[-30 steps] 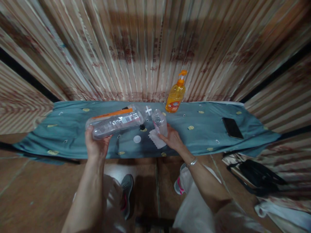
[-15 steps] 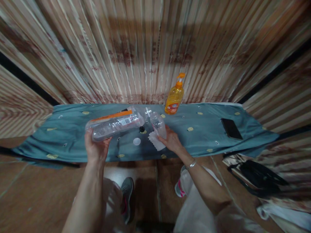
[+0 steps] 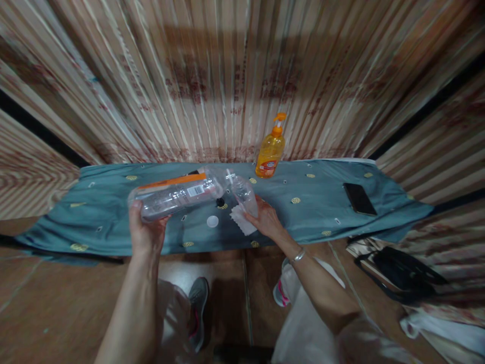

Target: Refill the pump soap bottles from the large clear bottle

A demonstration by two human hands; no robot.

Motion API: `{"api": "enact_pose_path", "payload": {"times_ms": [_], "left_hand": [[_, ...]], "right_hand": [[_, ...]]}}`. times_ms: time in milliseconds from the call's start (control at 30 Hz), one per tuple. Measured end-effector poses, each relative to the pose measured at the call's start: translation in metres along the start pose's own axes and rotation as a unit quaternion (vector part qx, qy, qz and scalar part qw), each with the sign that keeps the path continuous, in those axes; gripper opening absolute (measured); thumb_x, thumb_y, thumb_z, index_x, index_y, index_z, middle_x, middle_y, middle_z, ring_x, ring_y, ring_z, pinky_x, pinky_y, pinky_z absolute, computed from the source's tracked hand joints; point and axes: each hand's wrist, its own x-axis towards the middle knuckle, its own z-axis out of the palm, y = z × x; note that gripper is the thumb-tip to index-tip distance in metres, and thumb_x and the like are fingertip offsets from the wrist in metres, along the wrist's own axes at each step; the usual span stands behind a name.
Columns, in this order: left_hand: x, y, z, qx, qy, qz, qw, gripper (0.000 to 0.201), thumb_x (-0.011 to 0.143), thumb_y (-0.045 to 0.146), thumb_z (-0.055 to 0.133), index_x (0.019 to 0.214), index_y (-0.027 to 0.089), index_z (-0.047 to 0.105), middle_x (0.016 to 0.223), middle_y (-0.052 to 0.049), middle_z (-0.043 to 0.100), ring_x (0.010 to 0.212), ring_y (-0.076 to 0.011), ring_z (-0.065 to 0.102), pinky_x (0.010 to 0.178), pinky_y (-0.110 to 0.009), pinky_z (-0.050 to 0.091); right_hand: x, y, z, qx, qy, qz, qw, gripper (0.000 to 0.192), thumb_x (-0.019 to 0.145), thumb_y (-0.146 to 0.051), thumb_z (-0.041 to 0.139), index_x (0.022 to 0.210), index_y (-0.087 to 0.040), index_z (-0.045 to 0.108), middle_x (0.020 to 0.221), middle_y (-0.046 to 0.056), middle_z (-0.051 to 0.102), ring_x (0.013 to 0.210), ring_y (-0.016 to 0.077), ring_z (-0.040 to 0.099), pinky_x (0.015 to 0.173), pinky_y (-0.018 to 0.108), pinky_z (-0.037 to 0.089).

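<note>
My left hand point(image 3: 146, 233) grips the base of a large clear bottle point(image 3: 178, 194) with an orange-edged label, held almost on its side, its neck pointing right. My right hand point(image 3: 267, 221) holds a small clear bottle point(image 3: 245, 191) tilted left, its mouth meeting the large bottle's neck. Both hang just above a teal cloth-covered table point(image 3: 113, 222). On the cloth under them lie a white round cap point(image 3: 212, 221), a small black cap point(image 3: 219, 202) and a white tissue point(image 3: 242, 220).
An orange pump dispenser bottle point(image 3: 270, 151) stands at the back of the table against a striped curtain. A black phone point(image 3: 358, 198) lies on the cloth to the right. A dark bag point(image 3: 401, 275) sits on the floor at right. My shoes are below the table edge.
The small bottle has tipped further left and closed onto the large bottle's neck. The left hand with the large bottle has drifted slightly left.
</note>
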Motion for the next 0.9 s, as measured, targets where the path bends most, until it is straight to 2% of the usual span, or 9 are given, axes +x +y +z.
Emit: {"api": "enact_pose_path", "payload": {"times_ms": [333,633,767,900], "left_hand": [[0.012,0.002,0.007,0.008,0.001,-0.002,1.0,0.039,0.054,0.049,0.073,0.077,0.018,0.065,0.083,-0.002,0.066,0.074,-0.0157,0.059,0.051,-0.019,0.046],[0.03,-0.002,0.006,0.01,-0.01,-0.007,1.0,0.043,0.056,0.048,0.072,0.084,0.016,0.063,0.083,-0.003,0.065,0.068,-0.0153,0.059,0.055,-0.024,0.05],[0.034,-0.006,0.01,-0.001,-0.016,-0.012,1.0,0.041,0.058,0.047,0.071,0.086,0.017,0.063,0.082,-0.002,0.065,0.073,-0.0161,0.059,0.059,-0.025,0.051],[0.033,-0.01,0.014,-0.011,-0.019,-0.008,1.0,0.045,0.056,0.049,0.072,0.087,0.017,0.064,0.084,-0.002,0.065,0.077,-0.0166,0.06,0.057,-0.022,0.049]], "right_hand": [[-0.001,-0.005,-0.002,0.015,-0.004,-0.011,1.0,0.061,0.084,-0.041,0.054,0.134,-0.009,0.041,0.122,0.018,0.063,0.112,0.0264,0.062,0.094,0.038,0.048],[0.0,-0.008,-0.004,0.014,0.0,-0.004,1.0,0.058,0.084,-0.042,0.055,0.131,-0.01,0.044,0.117,0.017,0.065,0.107,0.0255,0.064,0.09,0.035,0.049],[-0.001,-0.008,-0.004,0.011,0.005,0.004,1.0,0.057,0.084,-0.046,0.054,0.129,-0.012,0.046,0.109,0.015,0.069,0.104,0.0252,0.065,0.085,0.033,0.05],[-0.002,-0.006,-0.003,0.002,0.02,0.011,1.0,0.059,0.083,-0.048,0.056,0.13,-0.013,0.046,0.104,0.013,0.07,0.099,0.0247,0.067,0.081,0.032,0.051]]}}
